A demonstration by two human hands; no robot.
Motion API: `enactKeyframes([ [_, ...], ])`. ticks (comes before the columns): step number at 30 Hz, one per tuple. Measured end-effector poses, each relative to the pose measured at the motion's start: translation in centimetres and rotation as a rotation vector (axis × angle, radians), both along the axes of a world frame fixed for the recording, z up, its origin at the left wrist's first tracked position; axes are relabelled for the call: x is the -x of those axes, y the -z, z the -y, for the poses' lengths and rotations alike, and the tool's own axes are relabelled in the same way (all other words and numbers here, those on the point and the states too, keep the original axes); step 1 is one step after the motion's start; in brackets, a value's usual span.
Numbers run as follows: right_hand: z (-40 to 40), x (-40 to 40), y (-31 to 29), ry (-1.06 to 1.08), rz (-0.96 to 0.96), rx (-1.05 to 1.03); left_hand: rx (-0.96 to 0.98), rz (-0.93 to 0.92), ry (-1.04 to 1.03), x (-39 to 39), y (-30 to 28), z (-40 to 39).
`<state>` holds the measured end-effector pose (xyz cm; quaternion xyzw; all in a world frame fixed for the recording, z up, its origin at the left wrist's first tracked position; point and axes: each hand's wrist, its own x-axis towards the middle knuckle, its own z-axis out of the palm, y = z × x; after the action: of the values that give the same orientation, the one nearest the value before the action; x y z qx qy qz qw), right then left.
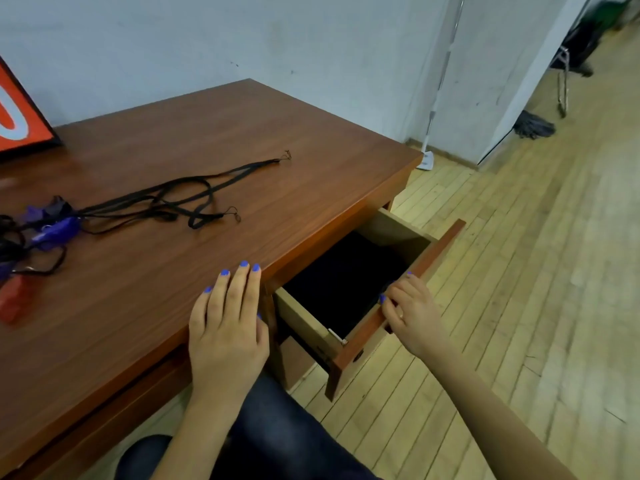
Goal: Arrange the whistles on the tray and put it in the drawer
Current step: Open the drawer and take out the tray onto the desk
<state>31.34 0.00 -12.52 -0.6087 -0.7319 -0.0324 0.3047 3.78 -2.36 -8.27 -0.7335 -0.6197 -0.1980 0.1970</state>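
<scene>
Drawer (398,299) under the desk (214,161) right front corner, pulled open by right hand (412,313) pinching its front panel; left hand (225,323), grip spread flat, braces the front edge; whistles (45,230) heaped at left edge, tray unseen.

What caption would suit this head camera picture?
Right hand grips the open drawer's front; left hand rests flat on the desk.
</scene>
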Motion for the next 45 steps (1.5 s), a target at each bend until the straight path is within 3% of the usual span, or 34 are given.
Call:
enactKeyframes([
  [5,0.7,0.2,-0.4,0.061,-0.131,0.096,-0.003,-0.004,0.012,0.2,0.1,-0.1],
  [10,2.1,-0.9,-0.6,0.113,-0.089,0.119,-0.017,-0.015,0.017,0.4,0.3,-0.2],
  [17,5.6,-3.5,-1.8,0.21,0.048,0.367,-0.073,-0.015,0.027,0.3,0.5,-0.2],
  [22,8.8,-3.9,-1.7,0.417,0.09,0.324,-0.054,-0.017,0.037,0.4,0.3,-0.1],
  [30,10.6,-5.1,-2.9,0.479,0.177,0.415,-0.034,-0.024,0.007,0.1,0.0,0.1],
  [32,9.2,-4.6,-3.5,0.456,0.147,0.64,-0.013,-0.017,-0.004,-0.2,-0.1,0.1],
  [34,7.0,-3.7,-4.1,0.423,0.063,1.028,0.002,0.002,-0.034,-0.9,-0.3,0.0],
  [36,4.7,-2.4,-4.1,0.283,0.226,1.218,-0.005,0.024,-0.031,-1.7,-0.7,-0.1],
  [39,1.9,0.7,-3.1,0.021,0.523,1.132,-0.016,0.07,0.111,-3.0,-0.9,-0.2],
  [42,-0.1,3.9,-1.7,-0.143,0.529,0.992,0.04,0.163,0.275,-4.0,-0.9,0.0],
  [45,-1.7,5.2,0.7,-0.103,0.546,0.995,0.151,0.254,0.344,-4.2,-0.8,0.1],
])
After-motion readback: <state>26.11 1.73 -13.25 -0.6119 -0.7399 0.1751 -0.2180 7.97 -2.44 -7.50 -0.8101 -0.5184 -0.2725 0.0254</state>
